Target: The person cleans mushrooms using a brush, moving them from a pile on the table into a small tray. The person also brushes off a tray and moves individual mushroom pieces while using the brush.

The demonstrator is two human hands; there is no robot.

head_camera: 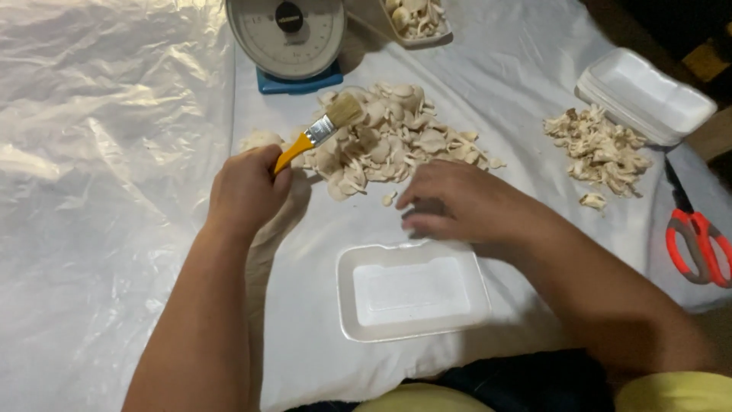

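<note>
- Two hands were at work over a plastic sheet (114,152) – left hand (244,191) was closed round the yellow handle of a brush (324,130), bristles up and over the mushroom pile (396,141).
- Right hand (457,202) hovered, blurred, just above the far rim of the empty tray (412,290); fingers looked curled, but whether it held anything I couldn't tell.
- Pile lay mid-sheet, betw. the scale (288,34) and the tray. Mushrooms looked light, soft, brittle at the cap edges – prob. best picked up by the stem w/ a gentle pinch, not squeezed.
- Brush seemed light and stiff; the handle was the place to hold it.
- Packaging: white foam tray, rectangular w/ rounded corners, near the body; a stack (644,91) of the same at upper right; another tray (419,19) w/ mushrooms at the top edge.
- Scraps (598,149) sat beside the stack, well apart from the pile.
- Scissors (698,244), red-handled, lay at far right.
- Scale: round pale dial w/ a dark centre label, blue base.
</note>
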